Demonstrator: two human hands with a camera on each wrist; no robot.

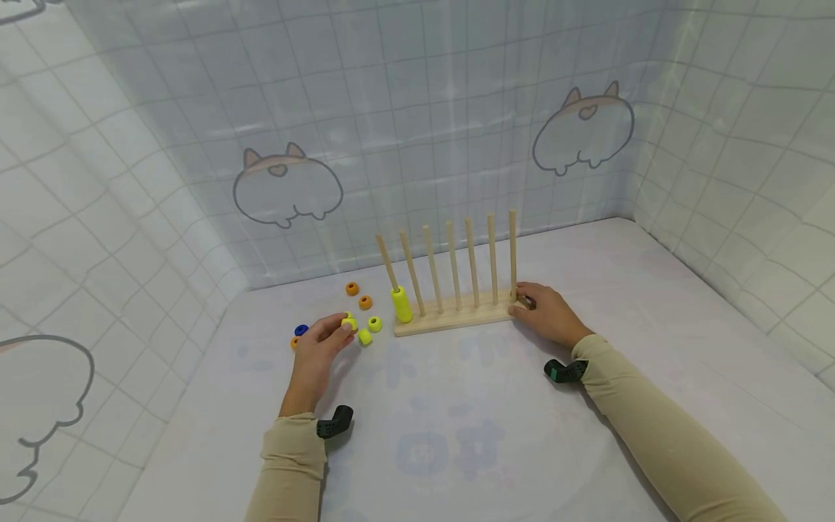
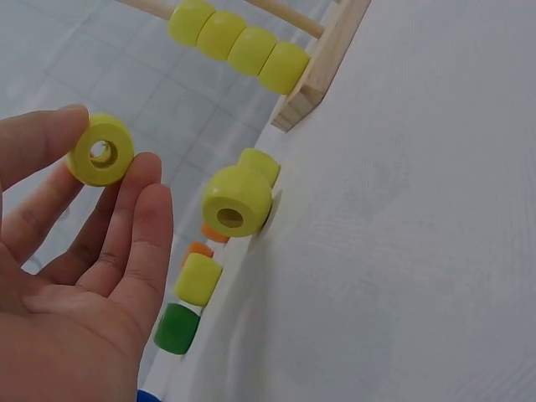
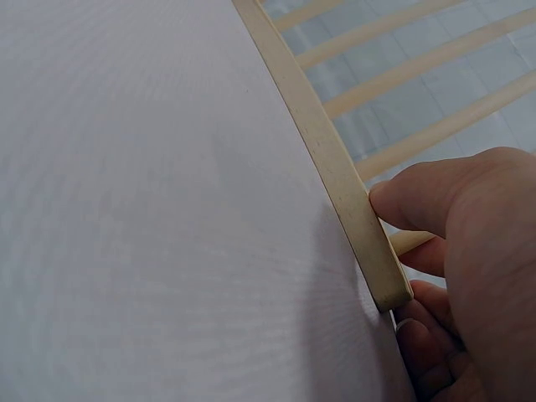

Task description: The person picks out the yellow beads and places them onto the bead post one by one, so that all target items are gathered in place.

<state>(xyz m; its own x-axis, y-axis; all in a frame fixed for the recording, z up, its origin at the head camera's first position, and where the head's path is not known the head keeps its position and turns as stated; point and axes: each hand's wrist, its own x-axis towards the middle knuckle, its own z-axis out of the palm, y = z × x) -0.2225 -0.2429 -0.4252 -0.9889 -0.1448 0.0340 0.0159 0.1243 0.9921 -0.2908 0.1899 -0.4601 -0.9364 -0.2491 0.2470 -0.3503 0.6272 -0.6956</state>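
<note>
My left hand (image 1: pixel 316 353) pinches a yellow bead (image 2: pixel 100 151) between thumb and fingers, its hole showing in the left wrist view. Just right of it, loose yellow beads (image 1: pixel 375 324) lie on the table. A wooden peg rack (image 1: pixel 457 316) with several upright pegs stands ahead. Its leftmost peg carries a stack of yellow beads (image 1: pixel 401 305); the other pegs are bare. At the rack's right end, my right hand (image 1: pixel 548 315) holds the base, with the thumb on its front edge (image 3: pixel 360 226) and the other fingers partly hidden behind the end.
Orange beads (image 1: pixel 352 288) lie behind my left hand, and a blue bead (image 1: pixel 301 330) sits to its left. A green bead (image 2: pixel 177 328) shows in the left wrist view. A tiled-pattern sheet (image 1: pixel 417 145) rises behind the white table (image 1: pixel 470 420) and along both sides.
</note>
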